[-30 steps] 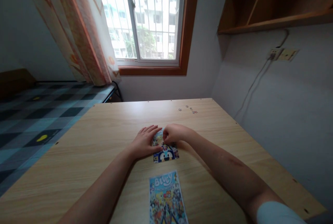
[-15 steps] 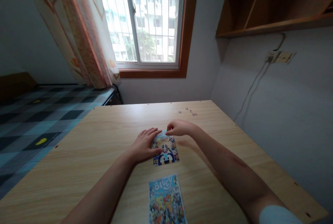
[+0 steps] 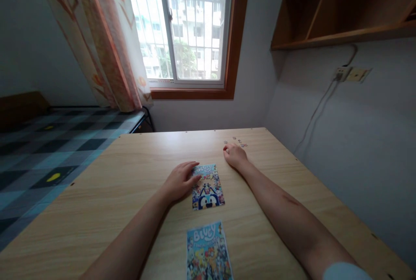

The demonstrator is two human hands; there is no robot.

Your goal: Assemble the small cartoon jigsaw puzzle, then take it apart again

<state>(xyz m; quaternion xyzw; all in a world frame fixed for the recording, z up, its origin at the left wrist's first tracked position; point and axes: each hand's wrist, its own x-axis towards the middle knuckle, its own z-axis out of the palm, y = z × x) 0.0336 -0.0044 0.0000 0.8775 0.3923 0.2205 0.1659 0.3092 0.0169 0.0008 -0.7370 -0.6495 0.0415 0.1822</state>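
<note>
Small rectangular jigsaw puzzle of printed cardboard, blue at the top with a blue cartoon dog face at the bottom (image 3: pixel 209 201): lies flat just below the centre of the frame. Table wood shows through a gap in its middle, so I judge it incomplete.

Change: the bare right hand (image 3: pixel 235 155) has left the puzzle's upper edge and moved toward the upper right of the frame, stopping just short of the small multicoloured interlocking pieces (image 3: pixel 243 145). Its fingers are curled; cannot tell whether they hold a piece. The bare left hand (image 3: pixel 180 181) stays at the puzzle's left edge, fingers loosely extended, thumb over the print, not clamped. Hands now well apart. Inference: right-hand work shifts to the loose pieces while the left steadies the puzzle.

Below, at the bottom centre, lies a glossy rectangular printed sheet with white "BLUEY" lettering (image 3: pixel 209 249), apart from the puzzle and cut off by the frame.

Edges: the pale wood-grain rectangular tabletop (image 3: pixel 130 176) ends just beyond the loose pieces, the nearest border to the right hand; overshoot there could push a piece off. Sideways room looks ample left of the left hand; the right forearm crosses the lower right.
</note>
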